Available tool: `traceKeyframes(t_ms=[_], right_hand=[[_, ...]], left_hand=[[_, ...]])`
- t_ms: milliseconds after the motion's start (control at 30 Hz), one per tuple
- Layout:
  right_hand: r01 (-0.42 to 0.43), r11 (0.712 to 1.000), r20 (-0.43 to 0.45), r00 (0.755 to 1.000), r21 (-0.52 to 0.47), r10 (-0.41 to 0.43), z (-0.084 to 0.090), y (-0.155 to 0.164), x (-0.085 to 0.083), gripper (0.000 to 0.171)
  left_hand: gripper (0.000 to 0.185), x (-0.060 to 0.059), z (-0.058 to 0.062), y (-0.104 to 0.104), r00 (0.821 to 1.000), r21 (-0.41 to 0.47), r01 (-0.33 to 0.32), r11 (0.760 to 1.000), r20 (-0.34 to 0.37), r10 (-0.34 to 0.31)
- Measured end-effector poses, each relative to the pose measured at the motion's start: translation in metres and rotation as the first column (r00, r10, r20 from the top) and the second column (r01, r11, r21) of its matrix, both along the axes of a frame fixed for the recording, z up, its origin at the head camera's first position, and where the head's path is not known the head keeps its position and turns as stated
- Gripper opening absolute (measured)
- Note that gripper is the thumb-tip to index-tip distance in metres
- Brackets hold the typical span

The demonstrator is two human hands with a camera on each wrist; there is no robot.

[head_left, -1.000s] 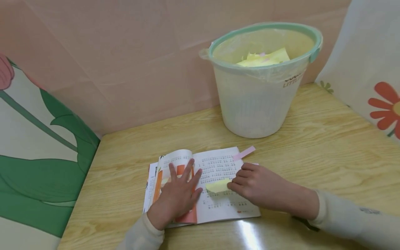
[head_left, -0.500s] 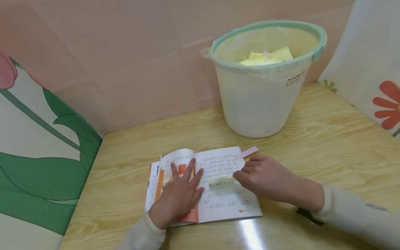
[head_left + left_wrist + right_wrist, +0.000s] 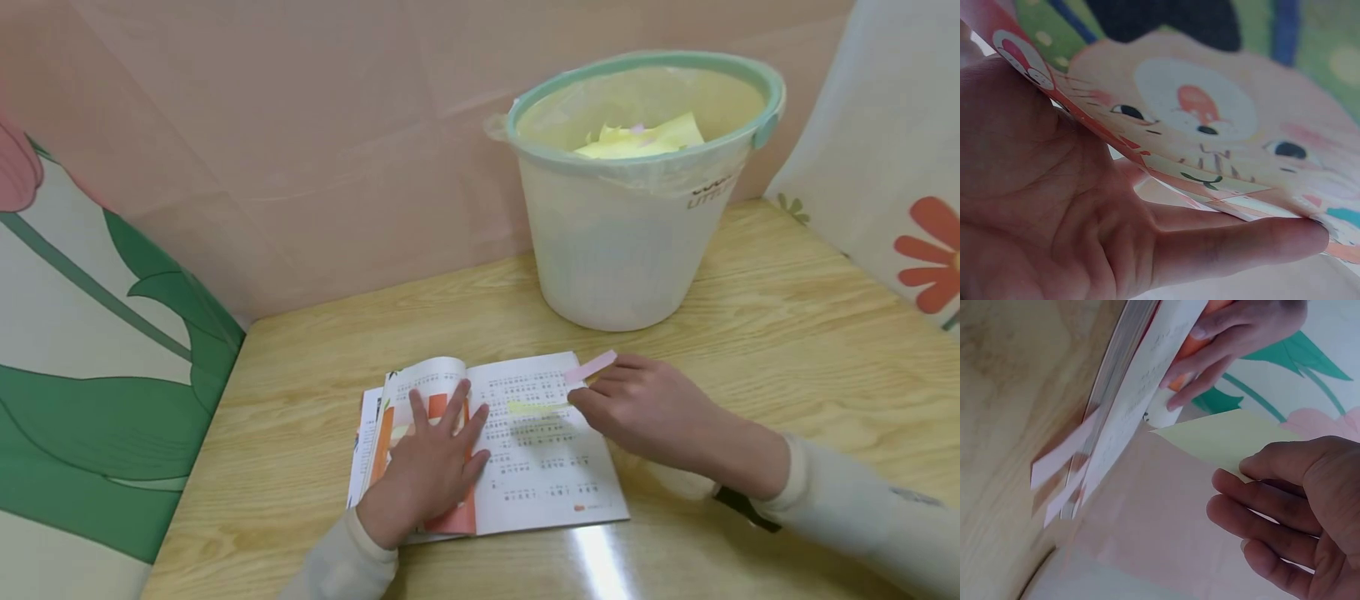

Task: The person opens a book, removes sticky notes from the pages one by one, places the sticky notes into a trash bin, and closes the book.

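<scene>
An open book (image 3: 551,487) with printed text lies on the table. My left hand (image 3: 427,475) rests flat, fingers spread, on its illustrated left page. In the left wrist view, a page with an animal face (image 3: 1210,125) lies against that hand's palm side. Over the right page, my right hand (image 3: 652,408) pinches a pale yellow paper slip (image 3: 1216,437) between thumb and forefinger, the other fingers loosely bent. Seen nearly edge-on in the head view, the slip is apart from the page in the right wrist view. Pink paper strips (image 3: 1063,453) stick out of the book's edge.
Behind the book stands a whitish bucket (image 3: 615,242) with a green rim and a clear liner, holding yellow paper pieces (image 3: 645,142). A pink cloth (image 3: 300,150) hangs at the back of the wooden table (image 3: 315,350). A dark object (image 3: 746,508) shows beneath the right wrist.
My right hand has moved up and away from me, lifting the yellow paper slip off the right page and uncovering lines of text. The left hand stays on the left page.
</scene>
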State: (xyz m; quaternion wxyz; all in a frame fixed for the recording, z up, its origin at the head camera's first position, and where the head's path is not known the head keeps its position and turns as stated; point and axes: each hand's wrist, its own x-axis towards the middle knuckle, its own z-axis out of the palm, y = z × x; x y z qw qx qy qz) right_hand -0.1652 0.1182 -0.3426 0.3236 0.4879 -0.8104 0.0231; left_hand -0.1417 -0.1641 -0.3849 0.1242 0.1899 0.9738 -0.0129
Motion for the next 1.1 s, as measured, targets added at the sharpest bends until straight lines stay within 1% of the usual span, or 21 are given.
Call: traceKeyframes(t_ms=[100,133,200,233,300,333,400,433,533,567,667,733,933,1100], right_hand=[[0.016,1.000,0.023,1.000,-0.004,-0.016,0.007,0.003,-0.002,0.010],[0.019,1.000,0.027,0.999,-0.007,-0.018,0.010,0.004,-0.003,0.011],[0.019,0.999,0.025,1.000,-0.026,-0.019,0.016,0.005,-0.006,0.026],[0.018,0.999,0.023,1.000,-0.041,-0.017,0.020,0.006,-0.008,0.029],[0.019,0.997,0.011,1.000,-0.077,-0.018,0.028,0.007,-0.011,0.026],[0.020,0.995,0.002,1.000,-0.093,-0.020,0.032,0.008,-0.013,0.020],[0.019,0.990,-0.013,1.000,-0.140,-0.021,0.042,0.010,-0.016,0.015],[0.019,0.987,-0.027,0.999,-0.162,-0.024,0.047,0.010,-0.017,0.017],[0.015,0.974,-0.088,0.995,-0.227,-0.036,0.062,0.011,-0.022,0.032],[0.011,0.966,-0.104,0.994,-0.258,-0.039,0.067,0.011,-0.023,0.029],[0.009,0.936,-0.127,0.990,-0.353,-0.058,0.079,0.010,-0.025,0.019],[0.015,0.907,-0.134,0.988,-0.422,-0.079,0.086,0.008,-0.025,0.015],[0.041,0.803,-0.165,0.971,-0.595,-0.172,0.101,0.001,-0.025,0.018],[0.050,0.714,-0.175,0.955,-0.699,-0.238,0.110,-0.006,-0.031,0.019]], left_hand=[[0.061,-0.001,0.000,0.000,1.000,-0.005,-0.006,1.000,0.007,0.006],[0.061,-0.001,0.000,0.000,1.000,-0.005,-0.007,1.000,0.007,0.008],[0.061,0.000,0.000,-0.001,1.000,-0.002,-0.011,1.000,0.004,0.011],[0.061,0.001,0.000,-0.001,1.000,0.001,-0.015,1.000,0.003,0.015],[0.061,0.002,-0.001,-0.002,1.000,0.007,-0.019,1.000,0.002,0.019],[0.061,0.003,-0.001,-0.002,1.000,0.009,-0.021,1.000,0.001,0.021],[0.060,0.004,-0.002,-0.003,1.000,0.011,-0.022,1.000,-0.001,0.022],[0.060,0.004,-0.002,-0.003,1.000,0.013,-0.022,1.000,-0.003,0.022],[0.060,0.004,-0.001,-0.003,1.000,0.010,-0.017,1.000,-0.013,0.017],[0.060,0.004,-0.001,-0.002,1.000,0.011,-0.016,1.000,-0.015,0.016],[0.060,0.005,-0.001,-0.001,1.000,0.012,-0.015,1.000,-0.011,0.016],[0.060,0.005,-0.001,-0.001,1.000,0.014,-0.015,1.000,-0.009,0.015],[0.061,0.006,0.000,0.001,1.000,0.009,-0.002,1.000,-0.023,0.002],[0.061,0.007,0.003,0.001,1.000,-0.001,-0.004,1.000,-0.015,0.004]])
